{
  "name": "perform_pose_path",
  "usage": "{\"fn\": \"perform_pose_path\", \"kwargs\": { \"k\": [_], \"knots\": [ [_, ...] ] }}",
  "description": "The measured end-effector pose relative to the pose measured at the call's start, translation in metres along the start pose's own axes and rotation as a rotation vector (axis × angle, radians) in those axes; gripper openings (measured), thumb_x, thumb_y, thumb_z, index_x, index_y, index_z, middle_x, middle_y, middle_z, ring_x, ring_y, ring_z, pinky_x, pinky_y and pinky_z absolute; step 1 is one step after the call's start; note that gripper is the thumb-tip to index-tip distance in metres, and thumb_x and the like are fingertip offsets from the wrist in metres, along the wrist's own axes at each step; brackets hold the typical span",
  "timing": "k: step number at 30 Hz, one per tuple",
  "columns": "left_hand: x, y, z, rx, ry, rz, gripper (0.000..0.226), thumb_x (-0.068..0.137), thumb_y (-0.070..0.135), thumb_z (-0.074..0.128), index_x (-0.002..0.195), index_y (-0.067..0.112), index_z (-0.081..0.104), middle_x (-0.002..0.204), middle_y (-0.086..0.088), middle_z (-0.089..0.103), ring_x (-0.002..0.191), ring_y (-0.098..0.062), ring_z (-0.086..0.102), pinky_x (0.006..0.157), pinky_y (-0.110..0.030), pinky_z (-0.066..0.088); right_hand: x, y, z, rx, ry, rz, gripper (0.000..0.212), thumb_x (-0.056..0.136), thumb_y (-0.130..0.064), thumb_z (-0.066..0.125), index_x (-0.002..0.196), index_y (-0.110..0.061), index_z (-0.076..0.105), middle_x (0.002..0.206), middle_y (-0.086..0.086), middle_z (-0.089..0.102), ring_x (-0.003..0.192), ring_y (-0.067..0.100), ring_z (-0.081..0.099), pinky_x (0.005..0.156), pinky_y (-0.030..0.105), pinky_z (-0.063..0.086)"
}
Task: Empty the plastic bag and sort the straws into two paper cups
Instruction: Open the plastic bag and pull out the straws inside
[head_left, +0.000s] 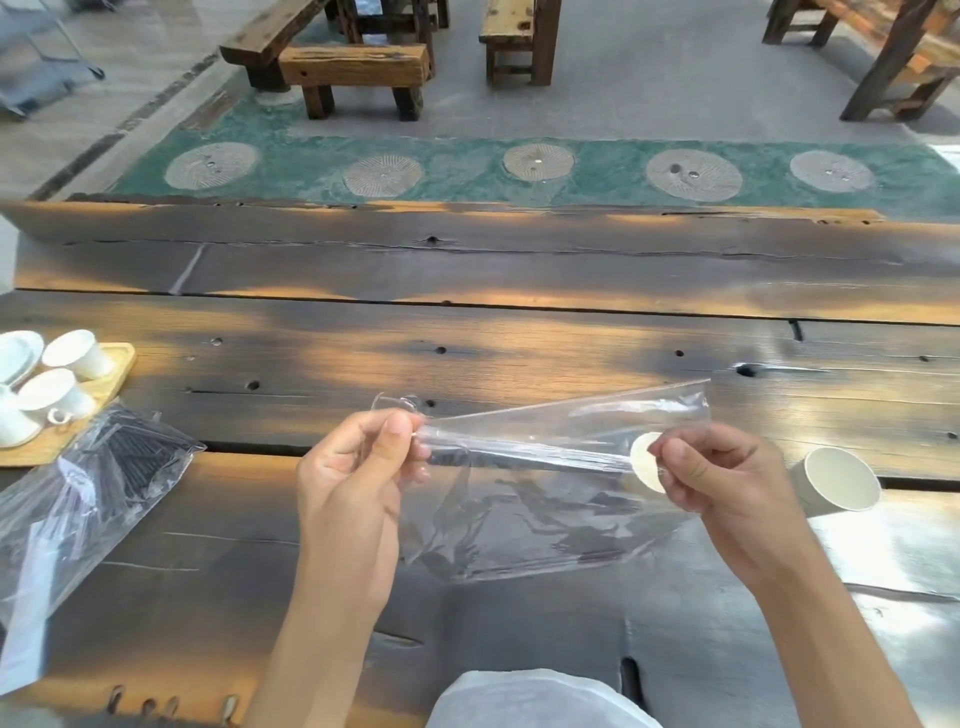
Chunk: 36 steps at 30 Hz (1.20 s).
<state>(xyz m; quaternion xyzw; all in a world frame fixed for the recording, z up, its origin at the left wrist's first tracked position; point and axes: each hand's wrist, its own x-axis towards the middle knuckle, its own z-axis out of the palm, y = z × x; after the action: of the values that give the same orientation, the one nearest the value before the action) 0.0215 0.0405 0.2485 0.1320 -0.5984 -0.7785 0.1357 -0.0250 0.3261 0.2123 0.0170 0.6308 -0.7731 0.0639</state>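
White fabric (524, 699) sits at the bottom edge, nearest the viewer. Left hand (353, 483) pinches one end of a clear plastic bag (519, 519) between thumb and curled fingers; right hand (722, 478) pinches the opposite end likewise, holding it stretched above the wooden table (467, 338). Two paper cups (836, 480) lie near the right hand. A second bag of dark straws (130, 457) rests at left, beside a tray (111, 376) of white cups.

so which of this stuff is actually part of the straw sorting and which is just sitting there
Part of the job:
- clear plastic bag, pinched by left hand and right hand
- paper cup on its side
- second paper cup behind the bag
- bag of dark straws

Lying about:
- white ceramic cups on wooden tray
- benches beyond the table
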Motion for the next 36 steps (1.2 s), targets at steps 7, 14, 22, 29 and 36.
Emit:
{"fn": "perform_pose_path", "kwargs": {
  "k": [7,14,22,29,36],
  "knots": [
    [0.005,-0.007,0.003,-0.219,0.113,-0.127,0.014,0.083,0.018,0.067,0.077,0.014,0.079,0.076,0.001,0.068,0.071,-0.010,0.063,0.067,-0.024,0.057,0.001,-0.002,0.005,-0.059,-0.036,-0.068,0.015,0.076,-0.022,0.073,0.072,-0.007,0.076,0.056,0.007,0.057,0.049,0.012,0.048,0.045,0.019,0.038],
    [0.010,-0.012,-0.001,-0.283,0.202,-0.199,0.012,0.090,0.013,0.063,0.088,0.008,0.074,0.077,0.001,0.069,0.070,-0.010,0.062,0.066,-0.024,0.057,0.001,-0.004,0.005,-0.172,-0.012,-0.101,0.027,0.071,-0.033,0.078,0.076,-0.006,0.077,0.053,0.007,0.057,0.048,0.015,0.045,0.045,0.022,0.038],
    [0.017,-0.003,-0.011,0.319,0.037,0.118,0.048,0.088,0.014,0.071,0.130,0.033,0.056,0.116,0.008,0.069,0.104,-0.012,0.065,0.087,-0.023,0.053,-0.001,-0.013,0.006,-0.185,-0.070,-0.096,0.024,0.081,-0.025,0.072,0.080,-0.002,0.073,0.052,0.006,0.051,0.046,0.017,0.041,0.047,0.022,0.037],
    [0.029,0.002,0.002,1.133,-0.231,0.726,0.025,0.082,0.035,0.073,0.104,0.025,0.078,0.126,0.001,0.063,0.126,-0.025,0.049,0.111,-0.048,0.022,-0.004,-0.023,0.015,-0.200,-0.099,-0.098,0.019,0.078,-0.025,0.072,0.077,-0.007,0.074,0.052,0.001,0.055,0.047,0.013,0.044,0.046,0.020,0.037],
    [0.032,-0.004,0.021,1.102,-0.363,0.806,0.010,0.088,0.025,0.071,0.080,0.019,0.075,0.085,0.009,0.067,0.087,-0.021,0.061,0.091,-0.034,0.030,-0.006,-0.025,0.012,-0.200,-0.122,-0.130,0.018,0.083,-0.021,0.070,0.077,-0.004,0.072,0.052,0.001,0.057,0.046,0.014,0.044,0.045,0.021,0.036]
  ]
}}
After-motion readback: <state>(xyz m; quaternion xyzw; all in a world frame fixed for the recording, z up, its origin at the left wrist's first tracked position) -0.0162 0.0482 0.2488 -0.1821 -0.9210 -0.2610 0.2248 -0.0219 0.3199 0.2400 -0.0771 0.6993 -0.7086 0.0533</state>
